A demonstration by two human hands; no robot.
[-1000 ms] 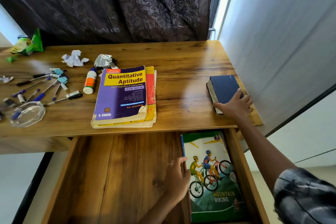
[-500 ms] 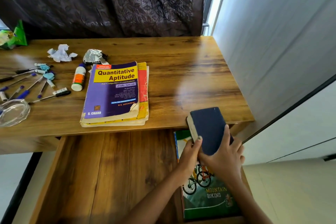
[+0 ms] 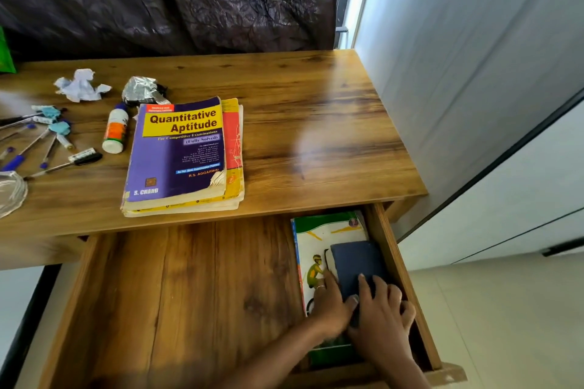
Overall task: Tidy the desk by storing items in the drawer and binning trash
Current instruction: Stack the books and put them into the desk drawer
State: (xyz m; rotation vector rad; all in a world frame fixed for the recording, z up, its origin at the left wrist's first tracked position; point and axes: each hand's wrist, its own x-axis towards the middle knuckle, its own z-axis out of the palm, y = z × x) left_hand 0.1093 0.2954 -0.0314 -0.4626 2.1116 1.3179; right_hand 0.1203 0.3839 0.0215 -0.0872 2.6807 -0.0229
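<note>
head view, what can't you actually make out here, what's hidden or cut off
- Mountain biking book, head view: its lower half is covered by the dark blue book and both hands.
- Dark blue book: its near end lies under the right hand and left hand; no title shows.
- Pens and clear dish: cut off by the left edge.
- Green packet: only a sliver at the left edge.
- Lower book in the stack: cover mostly hidden by Quantitative Aptitude.

Dark blue book [image 3: 357,265]: closed, flat atop cycling mag [image 3: 319,240], right end of open wooden drawer [image 3: 189,294], by right wall.
</note>
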